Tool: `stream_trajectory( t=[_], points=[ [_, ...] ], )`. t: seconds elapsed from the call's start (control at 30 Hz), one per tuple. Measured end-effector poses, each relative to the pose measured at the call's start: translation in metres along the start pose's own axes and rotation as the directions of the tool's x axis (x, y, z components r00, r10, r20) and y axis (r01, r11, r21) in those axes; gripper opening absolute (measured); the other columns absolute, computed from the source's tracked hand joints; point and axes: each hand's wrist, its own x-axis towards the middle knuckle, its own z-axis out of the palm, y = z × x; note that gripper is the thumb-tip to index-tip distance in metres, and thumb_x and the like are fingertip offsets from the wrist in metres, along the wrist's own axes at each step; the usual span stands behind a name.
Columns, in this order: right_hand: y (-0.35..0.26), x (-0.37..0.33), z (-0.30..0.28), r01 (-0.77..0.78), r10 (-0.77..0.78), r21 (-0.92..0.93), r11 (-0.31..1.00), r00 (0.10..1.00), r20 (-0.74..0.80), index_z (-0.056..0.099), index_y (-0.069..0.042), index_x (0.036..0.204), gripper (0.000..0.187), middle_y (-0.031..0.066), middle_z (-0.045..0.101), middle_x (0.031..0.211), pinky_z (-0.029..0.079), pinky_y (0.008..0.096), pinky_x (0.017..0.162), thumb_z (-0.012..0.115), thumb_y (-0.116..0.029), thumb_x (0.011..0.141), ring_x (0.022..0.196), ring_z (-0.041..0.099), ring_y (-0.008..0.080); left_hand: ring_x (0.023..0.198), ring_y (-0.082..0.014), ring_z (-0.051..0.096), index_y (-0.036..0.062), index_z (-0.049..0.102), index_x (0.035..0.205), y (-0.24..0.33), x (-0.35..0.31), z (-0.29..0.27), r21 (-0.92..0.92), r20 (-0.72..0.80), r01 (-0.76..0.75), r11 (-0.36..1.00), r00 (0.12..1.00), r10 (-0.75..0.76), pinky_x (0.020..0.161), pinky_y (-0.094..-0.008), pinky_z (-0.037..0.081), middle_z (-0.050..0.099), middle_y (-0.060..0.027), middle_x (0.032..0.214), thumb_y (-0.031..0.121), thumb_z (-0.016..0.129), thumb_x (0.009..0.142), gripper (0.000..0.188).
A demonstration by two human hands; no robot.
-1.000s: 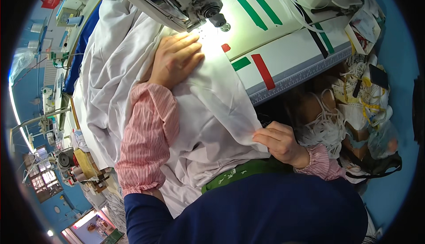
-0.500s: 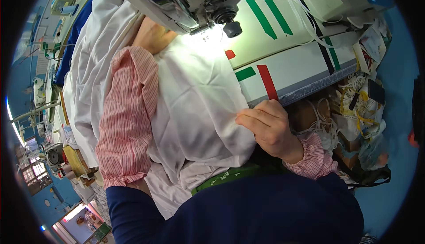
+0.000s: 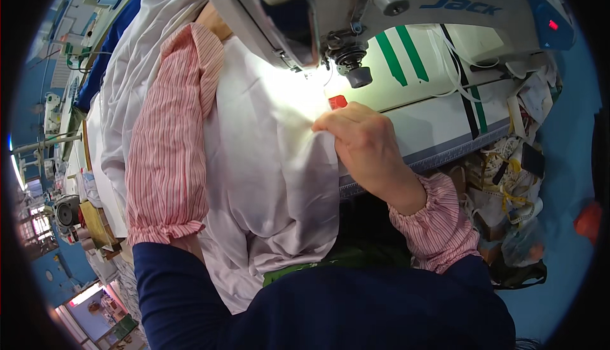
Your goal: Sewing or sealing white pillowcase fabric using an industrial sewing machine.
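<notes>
White fabric (image 3: pixel 273 178) covers the left of the sewing table and hangs down over my lap. Its right edge is pinched between the thumb and fingers of my right hand (image 3: pixel 365 147), just in front of the lit needle area of the sewing machine (image 3: pixel 254 26). My left hand (image 3: pixel 215 21) rests on the cloth at the far left, beside the machine head; its fingers are hidden behind the head and the striped sleeve cover (image 3: pixel 168 140). Glare washes out the cloth under the needle.
Green tape strips (image 3: pixel 391 58) and a red piece (image 3: pixel 337 101) mark the machine bed. A ruler strip (image 3: pixel 438 153) runs along the table's front edge. Right of it lie tangled tapes and scraps (image 3: pixel 515 172) and a clear plastic bag (image 3: pixel 524 242).
My right hand has moved away from me and left, bringing the pinched fabric edge close to the needle. The view has shifted, showing more of the machine. My left hand is now more hidden.
</notes>
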Motion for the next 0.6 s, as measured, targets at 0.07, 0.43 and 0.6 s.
stream_trajectory(
  t=[0.07, 0.43, 0.6],
  points=[
    [0.001, 0.007, 0.001, -0.009, 0.007, -0.056, 0.998, 0.999, -0.036, 0.063, -0.003, 0.082, 0.023, 0.0104, 0.064, 0.077, 0.050, 0.0378, 0.068, 0.057, 0.012, 0.066, 0.079, 0.062, 0.0287, 0.113, -0.0351, 0.051, 0.0063, 0.053, 0.124, 0.001, 0.004, -0.002, 0.003, 0.021, 0.017, 1.000, 1.000, -0.017, 0.096, -0.0425, 0.042, 0.054, -0.0193, 0.123, 0.024, 0.066, 0.084, 0.046],
    [-0.054, -0.032, 0.031, 0.011, 0.062, 0.351, 0.936, 0.979, -0.196, 0.057, 0.001, 0.101, 0.024, 0.0128, 0.062, 0.096, 0.050, 0.0310, 0.072, 0.048, 0.012, 0.082, 0.080, 0.063, 0.0244, 0.122, -0.0385, 0.044, 0.0074, 0.046, 0.132, 0.033, -0.010, -0.021, 0.040, 0.211, 0.025, 0.999, 0.977, -0.033, 0.102, -0.0434, 0.038, 0.046, -0.0216, 0.133, 0.026, 0.068, 0.082, 0.058],
    [-0.073, -0.084, 0.039, -0.351, 0.520, 0.722, 0.597, 0.854, -0.015, 0.049, -0.003, 0.124, 0.039, 0.0018, 0.055, 0.099, 0.046, 0.0211, 0.073, 0.058, 0.002, 0.087, 0.079, 0.051, 0.0048, 0.126, -0.0400, 0.041, 0.0079, 0.043, 0.136, 0.110, -0.076, -0.086, -0.114, 0.218, -0.049, 0.992, 0.973, 0.073, 0.105, -0.0437, 0.037, 0.043, -0.0227, 0.137, 0.026, 0.069, 0.081, 0.064]
  ],
)
